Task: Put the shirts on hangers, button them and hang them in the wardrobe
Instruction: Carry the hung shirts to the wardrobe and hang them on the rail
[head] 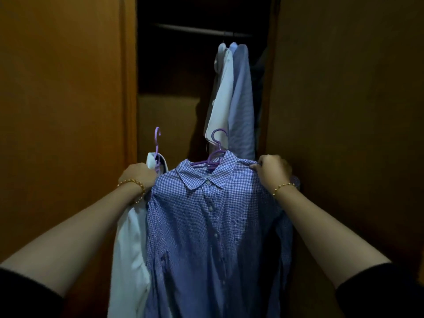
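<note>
1. The wardrobe (68, 88) stands open ahead, with its doors at left and right. The step in hand looks to be hanging, so the near shirt should go up and far, into the dark opening.
2. The checked shirt (213, 226) hangs near and central, buttoned down the front. Keeping its shoulders level should stop it slipping off during the lift.
3. The white shirt (130, 244) hangs just left of it, touching it. It is best hung separately, one hook at a time.
4. Inside the wardrobe, pale hung shirts (234, 92) crowd the far right, and the space to their left seems free.
5. The right hand (273, 168) pinches the checked shirt's right shoulder with curled fingers. The left hand (137, 175) is closed on the white shirt at its collar. I cannot tell whether it also grips the checked shirt.
6. The purple hanger (213, 154) tilts in the checked collar, and its hook needs turning square to the bar. A second hanger hook (157, 138) rises above the left hand.
7. The rail (195, 29) is dim and runs high across the opening. The hook should clear it before being lowered on.
</note>
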